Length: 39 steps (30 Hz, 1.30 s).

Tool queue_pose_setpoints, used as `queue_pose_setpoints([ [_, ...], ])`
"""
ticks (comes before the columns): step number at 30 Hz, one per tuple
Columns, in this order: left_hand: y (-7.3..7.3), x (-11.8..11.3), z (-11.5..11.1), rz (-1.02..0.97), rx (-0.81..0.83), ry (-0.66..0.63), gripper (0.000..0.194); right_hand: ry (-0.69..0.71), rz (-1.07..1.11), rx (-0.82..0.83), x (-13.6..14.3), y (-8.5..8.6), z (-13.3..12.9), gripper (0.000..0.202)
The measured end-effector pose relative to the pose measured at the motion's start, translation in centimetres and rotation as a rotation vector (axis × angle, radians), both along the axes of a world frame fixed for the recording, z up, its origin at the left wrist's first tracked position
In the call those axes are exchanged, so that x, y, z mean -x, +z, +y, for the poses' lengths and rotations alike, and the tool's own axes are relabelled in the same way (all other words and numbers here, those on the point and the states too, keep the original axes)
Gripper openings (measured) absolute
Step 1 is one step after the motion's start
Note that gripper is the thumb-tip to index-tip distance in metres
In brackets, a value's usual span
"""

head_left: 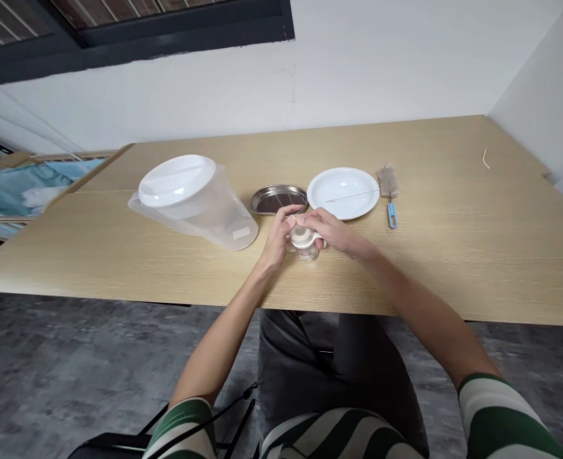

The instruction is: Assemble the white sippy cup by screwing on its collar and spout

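Both hands meet on the small clear bottle (pixel 306 242) at the table's (pixel 453 255) near middle; left hand (pixel 276 239) wraps its side, right hand (pixel 331 231) has fingers closed over the white cap (still seated, so opening looks barely begun); brush (pixel 389 191), white plate (pixel 343 192), steel dish (pixel 278 199) and lidded pitcher (pixel 190 197) lie untouched behind.

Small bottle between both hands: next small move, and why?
Probably twist the white cap off: the right hand sits over it while the left hand grips the small bottle, which stands on the table with the cap on.
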<state>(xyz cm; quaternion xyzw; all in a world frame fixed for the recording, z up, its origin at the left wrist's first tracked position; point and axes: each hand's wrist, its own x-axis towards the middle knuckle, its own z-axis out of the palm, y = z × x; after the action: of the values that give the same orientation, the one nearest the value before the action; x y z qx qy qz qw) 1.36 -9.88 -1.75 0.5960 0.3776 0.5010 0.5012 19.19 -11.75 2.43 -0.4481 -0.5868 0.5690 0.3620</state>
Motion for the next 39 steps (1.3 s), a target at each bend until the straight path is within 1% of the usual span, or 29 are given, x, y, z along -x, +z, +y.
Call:
queue_pose_setpoints([
  [3, 0.7, 0.8, 0.1, 0.002, -0.012, 0.017, 0.06, -0.001, -0.084, -0.073, -0.5, 0.1, -0.6, 0.048],
  [6, 2.4, 1.9, -0.4, -0.123, 0.011, 0.097, 0.066, -0.054, -0.144, -0.149, -1.1, 0.0, -1.1, 0.055],
  [8, 3.7, 2.7, -1.1, -0.217, 0.025, 0.118, 0.055, -0.113, -0.162, -0.208, -1.4, -0.2, -1.1, 0.057],
  [10, 4.9, 3.2, -2.1, -0.257, 0.037, 0.12, 0.044, -0.16, -0.172, -0.257, -1.6, -0.4, -1.0, 0.057],
  [11, 5.4, 3.4, -2.6, -0.265, 0.052, 0.119, 0.041, -0.174, -0.172, -0.274, -1.6, -0.5, -1.0, 0.057],
  [14, 6.5, 3.4, -4.1, -0.276, 0.097, 0.108, 0.039, -0.197, -0.163, -0.308, -1.5, -0.9, -0.9, 0.057],
  [17, 7.1, 3.2, -5.0, -0.27, 0.105, 0.108, 0.041, -0.234, -0.151, -0.315, -1.4, -1.2, -1.0, 0.056],
  [20, 7.4, 3.1, -5.3, -0.264, 0.096, 0.111, 0.043, -0.283, -0.132, -0.32, -1.5, -1.7, -0.9, 0.057],
  [23, 7.3, 3.0, -5.3, -0.254, 0.06, 0.141, 0.046, -0.331, -0.119, -0.337, -1.6, -2.1, -0.7, 0.058],
  [26, 7.0, 2.8, -5.1, -0.211, 0.021, 0.247, 0.052, -0.364, -0.137, -0.365, -1.7, -2.3, -0.7, 0.056],
  [29, 6.7, 2.7, -5.0, -0.19, 0.042, 0.331, 0.045, -0.385, -0.191, -0.43, -1.7, -2.3, -1.0, 0.051],
  [31, 6.5, 2.8, -4.7, -0.211, 0.073, 0.324, 0.041, -0.391, -0.222, -0.485, -1.7, -2.2, -1.2, 0.049],
  [36, 6.0, 3.3, -3.9, -0.248, 0.111, 0.273, 0.037, -0.387, -0.29, -0.601, -1.5, -2.3, -1.5, 0.046],
  [39, 5.9, 3.5, -3.9, -0.253, 0.124, 0.262, 0.037, -0.365, -0.337, -0.647, -1.4, -2.4, -1.5, 0.045],
])
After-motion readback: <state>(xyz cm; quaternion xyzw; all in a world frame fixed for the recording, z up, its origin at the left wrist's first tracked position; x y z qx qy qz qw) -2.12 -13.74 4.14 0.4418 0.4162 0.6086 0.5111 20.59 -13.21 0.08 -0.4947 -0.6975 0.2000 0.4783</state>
